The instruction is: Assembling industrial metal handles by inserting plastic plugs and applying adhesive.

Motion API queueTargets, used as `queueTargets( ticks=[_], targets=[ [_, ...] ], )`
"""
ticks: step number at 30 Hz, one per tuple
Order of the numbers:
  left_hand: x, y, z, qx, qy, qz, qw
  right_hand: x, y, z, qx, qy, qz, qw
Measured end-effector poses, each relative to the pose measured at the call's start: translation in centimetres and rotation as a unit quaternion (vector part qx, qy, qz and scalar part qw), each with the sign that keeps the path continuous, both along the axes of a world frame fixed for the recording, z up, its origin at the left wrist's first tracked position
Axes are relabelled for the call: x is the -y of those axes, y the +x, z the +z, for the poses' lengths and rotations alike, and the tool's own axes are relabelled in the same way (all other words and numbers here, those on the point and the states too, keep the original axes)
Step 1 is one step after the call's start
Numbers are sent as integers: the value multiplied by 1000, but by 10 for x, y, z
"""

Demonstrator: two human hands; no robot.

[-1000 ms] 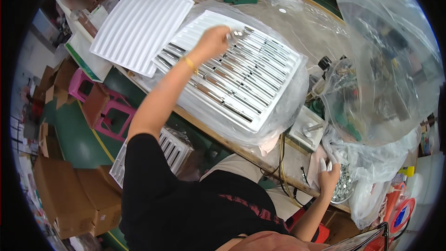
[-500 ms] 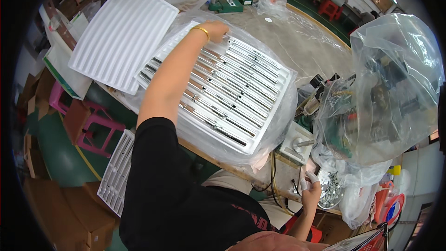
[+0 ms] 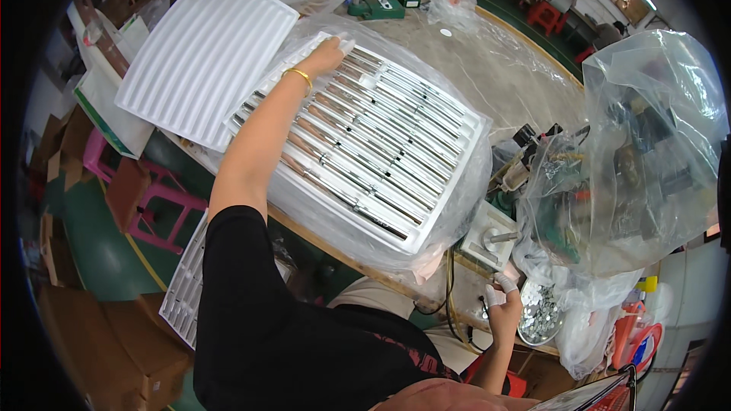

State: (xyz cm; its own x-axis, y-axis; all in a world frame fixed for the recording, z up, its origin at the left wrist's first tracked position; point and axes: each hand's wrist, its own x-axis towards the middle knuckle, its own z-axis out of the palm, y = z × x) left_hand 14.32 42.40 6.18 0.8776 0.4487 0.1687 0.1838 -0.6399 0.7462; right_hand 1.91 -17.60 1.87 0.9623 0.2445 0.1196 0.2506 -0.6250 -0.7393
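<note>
A white ribbed plastic tray (image 3: pixel 430 217) lies tilted across the bench, with several shiny metal tubes (image 3: pixel 381 125) in its parallel grooves. My left arm reaches over it. At the tray's far edge, my left hand (image 3: pixel 327 57) is closed with its fingertips down by the tube ends; what they grip is hidden. Low on the right, my right hand (image 3: pixel 505 313) is raised beside a round dish of small silvery parts (image 3: pixel 542 312). White coverings wrap its thumb and forefinger, which stand apart with nothing visible between them.
Another white ribbed tray (image 3: pixel 209 53) lies left of the tube tray. A small machine block with a metal spindle (image 3: pixel 489 237) sits at the right bench edge. Machinery under clear plastic (image 3: pixel 647 160) stands beyond. Pink stool (image 3: pixel 164 209) and cartons (image 3: pixel 114 350) are on the left.
My left hand has moved left along the tray's far edge. The thumb and forefinger of my right hand have parted a little beside the dish. The view has shifted slightly.
</note>
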Motion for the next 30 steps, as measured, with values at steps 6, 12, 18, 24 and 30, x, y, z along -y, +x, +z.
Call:
queueTargets(
  ticks=[6, 12, 18, 24, 30],
  targets=[
    [30, -6, 23, -35, -172, -44, 983, -19, -10, -3, 11, -9, 39, 999],
    [8, -3, 4, -43, -226, -145, 962, -77, -9, 20, 23, 35, 118, 992],
    [33, 3, 13, -48, -232, -151, 960, -133, -3, 32, -202, 247, 110, 941],
    [-42, 17, -7, 88, -158, 50, 982, -153, -14, 32, -311, 261, 117, 906],
    [-84, 13, -14, -145, 164, 153, 964, -157, -16, 31, -284, 216, 104, 929]
  ],
)
